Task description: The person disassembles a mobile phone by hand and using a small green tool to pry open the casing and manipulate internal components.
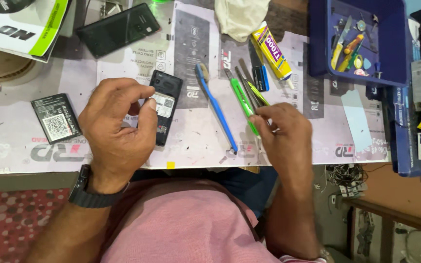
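Cluttered with phone repair things, the pale work mat carries a small black phone lying with its back open, and the left hand is curled closed over its lower part, the thumb pressing on the white label inside. The right hand pinches with nearly closed fingers the end of the thin tweezers, beside the green cutter and the blue toothbrush. I judge the phone light, stiff and a little slippery, with delicate open parts, so it is better held by its side edges.
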